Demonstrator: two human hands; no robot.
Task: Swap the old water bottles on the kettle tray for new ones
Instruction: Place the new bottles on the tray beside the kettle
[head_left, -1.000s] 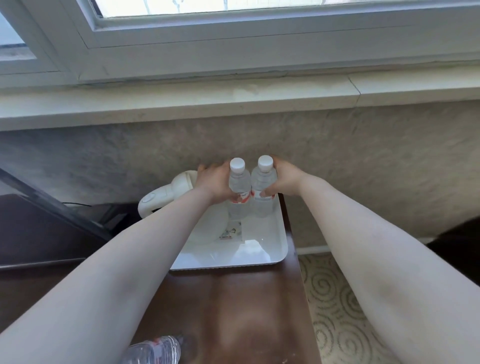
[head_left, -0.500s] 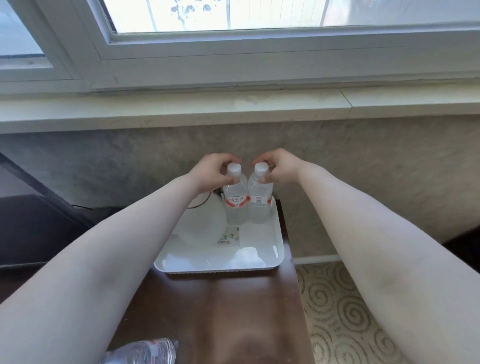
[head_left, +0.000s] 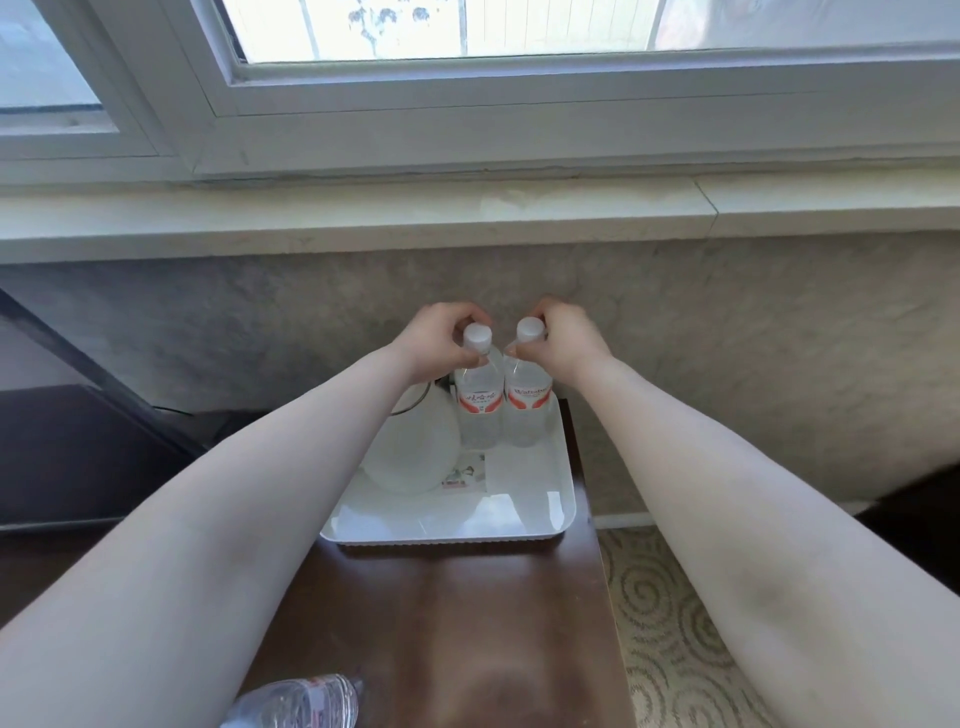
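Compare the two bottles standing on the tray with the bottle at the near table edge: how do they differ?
The two tray bottles stand upright on the white tray; the near bottle lies on its side on the table. The tray bottles are each pinched near the cap by the left hand and right hand; the near bottle is untouched. All are clear plastic.

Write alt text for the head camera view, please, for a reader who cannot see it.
Two bare hands, left hand and right hand, each grip the neck of an upright water bottle on a white tray beside a white kettle. Another bottle lies on the wooden table.
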